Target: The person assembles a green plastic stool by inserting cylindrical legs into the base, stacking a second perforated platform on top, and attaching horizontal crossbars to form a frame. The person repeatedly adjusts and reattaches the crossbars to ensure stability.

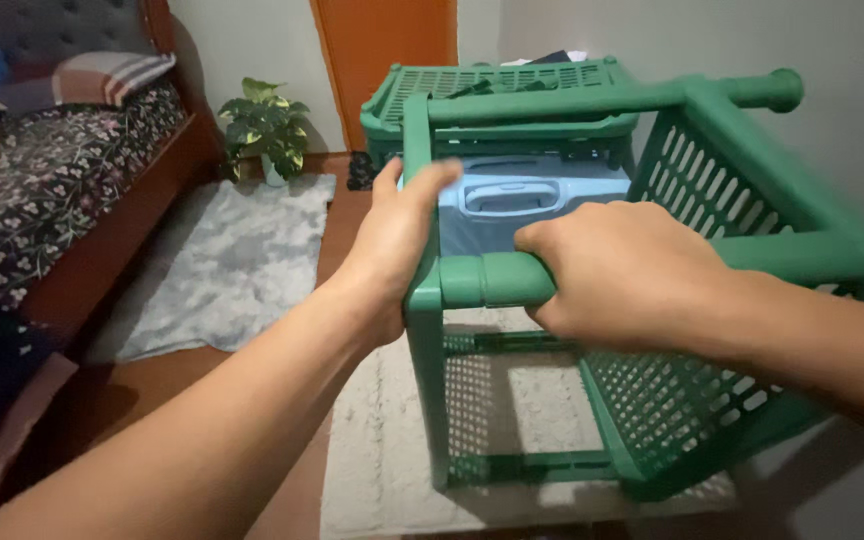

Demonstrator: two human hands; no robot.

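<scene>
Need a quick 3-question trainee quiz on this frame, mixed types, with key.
1. True or false: both hands grip the green plastic rack.
2. Which part does the right hand wrap around?
A. a horizontal tube at the rack's near edge
B. the blue suitcase's handle
C. the potted plant
3. Fill in: the left hand holds the rack's corner post, and behind that post stands a light ____ suitcase.

Key
1. True.
2. A; the fist closes over the tube beside the corner joint.
3. Blue; the suitcase stands on the floor past the rack, near the orange door.
</scene>
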